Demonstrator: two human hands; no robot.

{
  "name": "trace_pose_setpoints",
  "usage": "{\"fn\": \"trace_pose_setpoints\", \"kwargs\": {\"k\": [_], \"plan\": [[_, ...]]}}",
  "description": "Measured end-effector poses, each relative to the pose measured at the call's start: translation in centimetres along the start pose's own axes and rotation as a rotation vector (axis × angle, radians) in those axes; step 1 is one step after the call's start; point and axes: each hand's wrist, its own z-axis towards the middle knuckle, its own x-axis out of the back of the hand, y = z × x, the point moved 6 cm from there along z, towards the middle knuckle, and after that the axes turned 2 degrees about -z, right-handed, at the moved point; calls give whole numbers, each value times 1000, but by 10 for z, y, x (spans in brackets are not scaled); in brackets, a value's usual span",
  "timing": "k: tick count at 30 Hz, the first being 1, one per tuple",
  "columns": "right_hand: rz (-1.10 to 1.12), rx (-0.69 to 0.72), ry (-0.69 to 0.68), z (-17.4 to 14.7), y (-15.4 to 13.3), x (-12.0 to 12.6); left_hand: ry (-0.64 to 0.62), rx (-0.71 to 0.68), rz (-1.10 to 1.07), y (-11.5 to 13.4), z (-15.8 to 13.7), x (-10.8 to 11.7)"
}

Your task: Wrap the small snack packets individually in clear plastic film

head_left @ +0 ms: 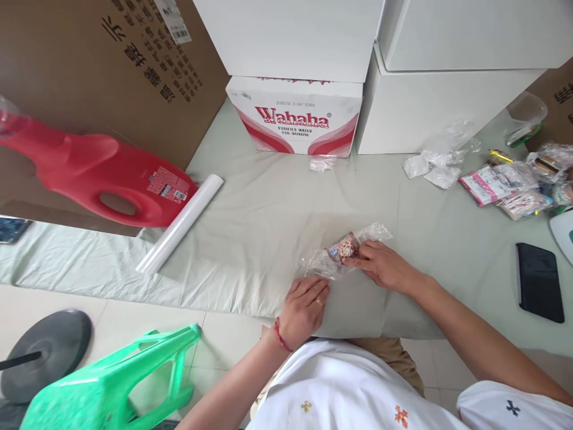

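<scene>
A small snack packet [345, 248], brown with a round cookie-like picture, lies on the cloth-covered table, with a clear plastic bag [321, 264] around it that spreads out at both ends. My right hand [380, 263] is at the packet's right side, its index finger stretched across the lower edge and the other fingers curled in. At the bag's lower left edge, the fingers of my left hand [307, 303] are bent and pressed together, their tips on the plastic. The thumb of my left hand is mostly hidden.
A white film roll [179, 224] and a red jug [102, 173] lie at left. Behind stands a Wahaha carton [298, 116] beside white boxes [439, 107]. Clear bags [436, 164], snack packs [505, 182] and a black phone [541, 282] are at right. A green stool [111, 382] stands below.
</scene>
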Motion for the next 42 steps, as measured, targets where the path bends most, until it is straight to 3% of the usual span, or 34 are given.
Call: {"fn": "trace_pose_setpoints", "kwargs": {"k": [4, 6, 8, 10, 13, 16, 18, 21, 23, 25, 28, 32, 36, 39, 42], "plan": [[-57, -19, 18, -5, -1, -5, 329, 261, 32, -6, 2, 53], [-97, -23, 25, -6, -3, -6, 493, 387, 61, -8, 18, 75], [-132, -36, 20, -6, -6, -7, 579, 441, 51, -8, 40, 86], [-140, -52, 15, -5, -10, -7, 531, 441, 75, -7, 62, 81], [-102, -73, 28, -7, -16, -5, 283, 426, 197, -13, 77, 49], [-24, -107, 49, -20, -16, -1, 75, 505, 272, -34, 58, 15], [52, -141, 55, -34, -11, 2, 39, 575, 283, -50, 35, 5], [160, -215, 97, -55, -2, 10, 83, 590, 267, -62, 9, 8], [190, -300, 199, -62, 2, 21, 118, 576, 222, -62, 1, 14], [184, -362, 342, -60, -1, 32, 126, 578, 134, -58, 0, 20], [188, -314, 464, -36, -17, 38, 88, 677, -39, -53, 5, 24], [165, -300, 460, -1, -20, 19, 24, 917, -293, -52, 6, 22], [129, -398, 403, 9, -3, -8, 95, 1045, -510, -55, 7, 26], [133, -441, 403, 6, 1, -17, 206, 1088, -747, -53, 19, 26], [138, -458, 414, 5, -3, -20, 277, 1020, -958, -41, 50, 17]]}}
